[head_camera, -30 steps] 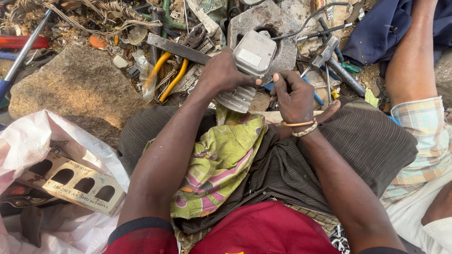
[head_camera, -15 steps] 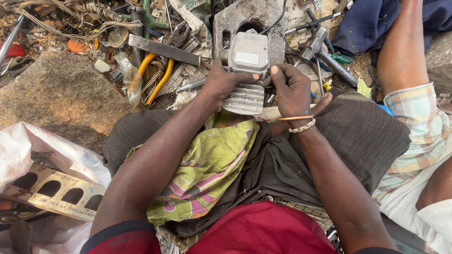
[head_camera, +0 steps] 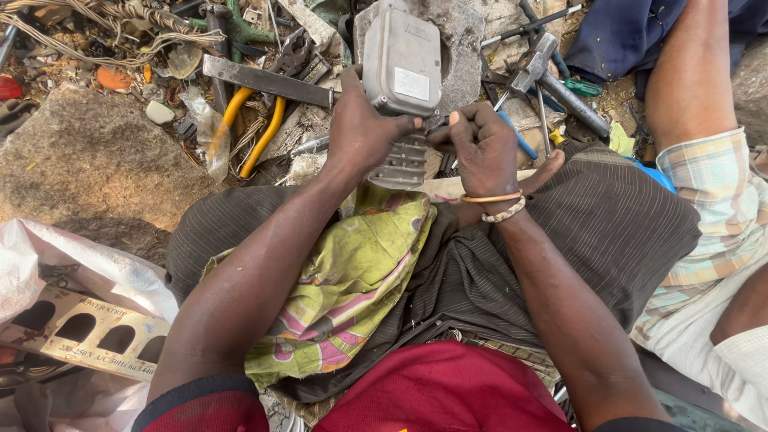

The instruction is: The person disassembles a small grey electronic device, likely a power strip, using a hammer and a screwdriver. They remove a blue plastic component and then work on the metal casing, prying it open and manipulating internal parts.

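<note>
The grey metal housing (head_camera: 402,62) stands upright above a ribbed metal part (head_camera: 406,162), just past the knees. The left hand (head_camera: 362,128) grips the housing's lower edge; the right hand (head_camera: 482,144) is closed around a blue-handled tool (head_camera: 516,136) beside it. The tool could slip off the metal and jab the left fingers, or the housing could tip onto the stone slab (head_camera: 468,36). There is no tabletop: bare ground littered with yellow-handled pliers (head_camera: 252,132), a hammer (head_camera: 532,72) and tangled wire (head_camera: 96,32).
</note>
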